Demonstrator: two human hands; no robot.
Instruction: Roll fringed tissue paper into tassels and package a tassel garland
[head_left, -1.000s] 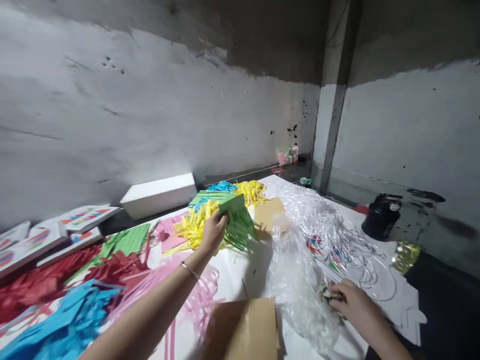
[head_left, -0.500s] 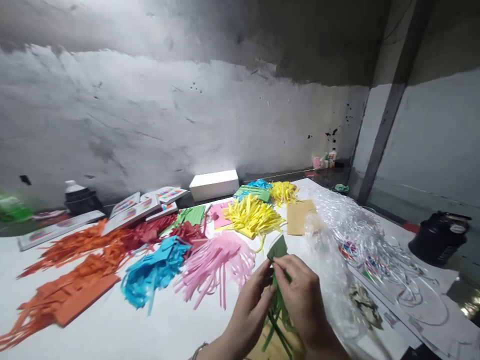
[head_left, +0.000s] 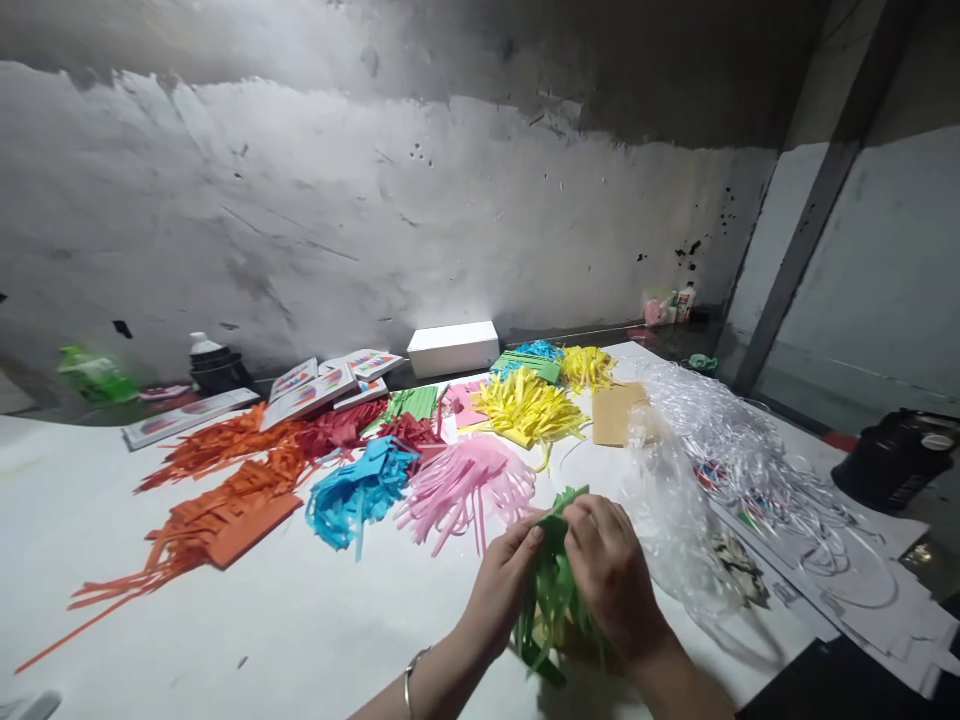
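Note:
Between my two hands hangs a green tissue-paper tassel (head_left: 556, 590), its cut strips dangling over the white tabletop. My left hand (head_left: 504, 578) pinches the uncut top band from the left, thumb uppermost. On the other side my right hand (head_left: 609, 560) grips the same band with fingers bent over its right end. A brown piece beneath the strips is mostly hidden. Just beyond my hands lie a pink fringed tissue bundle (head_left: 471, 482) and a yellow fringed bundle (head_left: 531, 405).
Blue (head_left: 358, 490), orange (head_left: 232, 520) and red fringed paper spreads to the left. Flat printed boxes (head_left: 311, 392) and a white box (head_left: 454, 348) stand behind. Clear plastic wrap (head_left: 671, 510), white cords (head_left: 720, 420) and a black jug (head_left: 896, 460) occupy the right.
The green tassel's top has turned from an upright pointed fold to a wider slanting band, and its strips show more openly. My view has shifted left, with more table visible there.

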